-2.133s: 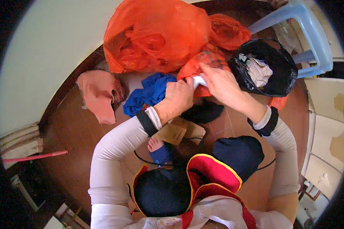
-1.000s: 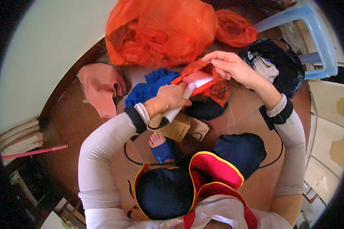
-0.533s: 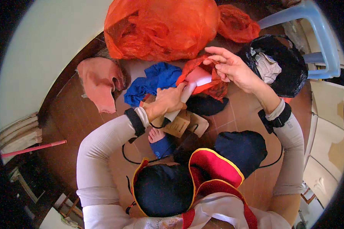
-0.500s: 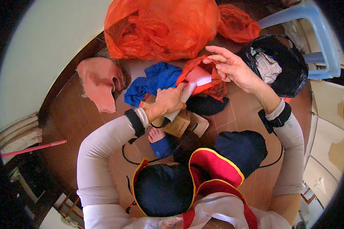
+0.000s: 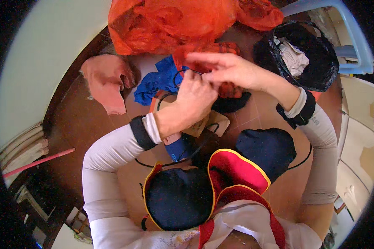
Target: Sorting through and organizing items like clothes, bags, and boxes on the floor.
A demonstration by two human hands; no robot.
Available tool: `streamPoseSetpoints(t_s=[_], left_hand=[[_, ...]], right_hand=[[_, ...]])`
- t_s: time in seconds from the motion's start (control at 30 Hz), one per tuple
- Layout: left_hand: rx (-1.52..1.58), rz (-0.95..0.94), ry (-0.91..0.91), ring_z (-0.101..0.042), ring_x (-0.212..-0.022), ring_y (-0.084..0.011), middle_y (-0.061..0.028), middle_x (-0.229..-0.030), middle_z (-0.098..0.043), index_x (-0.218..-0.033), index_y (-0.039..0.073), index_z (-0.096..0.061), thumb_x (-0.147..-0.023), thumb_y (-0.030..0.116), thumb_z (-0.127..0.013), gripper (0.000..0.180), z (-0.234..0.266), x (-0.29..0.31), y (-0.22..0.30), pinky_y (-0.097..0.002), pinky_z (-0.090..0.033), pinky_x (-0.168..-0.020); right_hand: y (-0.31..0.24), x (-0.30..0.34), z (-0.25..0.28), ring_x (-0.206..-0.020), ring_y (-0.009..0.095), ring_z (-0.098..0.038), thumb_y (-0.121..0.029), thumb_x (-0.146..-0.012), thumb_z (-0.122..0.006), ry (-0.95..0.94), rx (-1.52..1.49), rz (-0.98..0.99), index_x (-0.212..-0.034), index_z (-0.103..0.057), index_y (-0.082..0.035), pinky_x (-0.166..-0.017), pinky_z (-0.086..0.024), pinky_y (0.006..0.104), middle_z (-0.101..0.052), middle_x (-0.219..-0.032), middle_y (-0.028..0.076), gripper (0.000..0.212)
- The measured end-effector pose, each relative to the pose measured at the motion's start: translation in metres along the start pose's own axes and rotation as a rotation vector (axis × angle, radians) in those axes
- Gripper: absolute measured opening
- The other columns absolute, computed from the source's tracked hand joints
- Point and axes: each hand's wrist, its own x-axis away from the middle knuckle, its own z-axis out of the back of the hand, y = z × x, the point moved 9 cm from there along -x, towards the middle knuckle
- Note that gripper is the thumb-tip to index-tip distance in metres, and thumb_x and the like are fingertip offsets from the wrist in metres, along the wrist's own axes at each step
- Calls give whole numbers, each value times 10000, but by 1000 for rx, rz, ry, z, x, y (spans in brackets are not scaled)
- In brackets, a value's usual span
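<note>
My left hand (image 5: 194,94) is closed in the middle, its knuckles turned up. A black cord (image 5: 176,76) loops to its fingers; the white corded tool seen there earlier is hidden behind the fist. My right hand (image 5: 234,71) reaches across from the right, fingers stretched out and smeared by motion, overlapping the left hand's fingertips. Behind both hands lies red cloth with dark checks (image 5: 226,47). A crumpled blue cloth (image 5: 153,85) is left of it, and a black cloth (image 5: 232,103) lies just below the right hand. Opened cardboard (image 5: 197,126) is beneath my left wrist.
A large orange-red plastic bag (image 5: 166,29) fills the back, with a smaller one (image 5: 259,14) beside it. A bin lined with black plastic (image 5: 326,62) holds crumpled paper, near a blue plastic stool (image 5: 357,37). Pink cloth (image 5: 104,79) lies left. My knees are close in front.
My left hand has turned over and moved up, so the white tool no longer shows. My right hand has moved left off the red cloth to meet it. The view has shifted slightly.
</note>
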Motion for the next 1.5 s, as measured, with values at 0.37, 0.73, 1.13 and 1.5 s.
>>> streamPoseSetpoints(t_s=[0.37,0.73,1.13,1.5], left_hand=[[300,157,-331,-607,-827,-306,-190,-887,-609,-1080,1,-487,-762,200,-484,375,-16,-17,-40,-409,-488,-668],[1067,242,-104,-572,-916,-297,-220,-928,-586,-1083,-25,-499,-767,151,-440,366,-14,-32,-88,-361,-447,-772],[287,-19,207,-575,-791,-296,-125,-846,-596,-918,66,-592,-807,220,-523,202,7,-47,-56,-389,-459,-678],[1125,933,453,-525,-749,-138,-38,-833,-543,-1026,25,-493,-857,172,-512,225,-50,152,-172,-257,-437,-664]], right_hand=[[-12,46,51,-980,100,-507,-170,-767,-544,111,-145,-96,-1318,-308,-36,-609,-403,169,-435,-1278,87,614],[-7,31,37,-680,30,-423,-93,-741,-517,122,-250,-73,-1319,-313,-62,-535,-340,159,-406,-1301,65,614],[-19,23,37,-667,41,-466,-97,-699,-519,175,-210,8,-1369,-193,-118,-586,-381,178,-337,-1331,102,746],[-47,33,68,-602,70,-437,-151,-657,-569,342,-101,4,-1384,-143,-153,-569,-375,172,-306,-1340,155,843]])
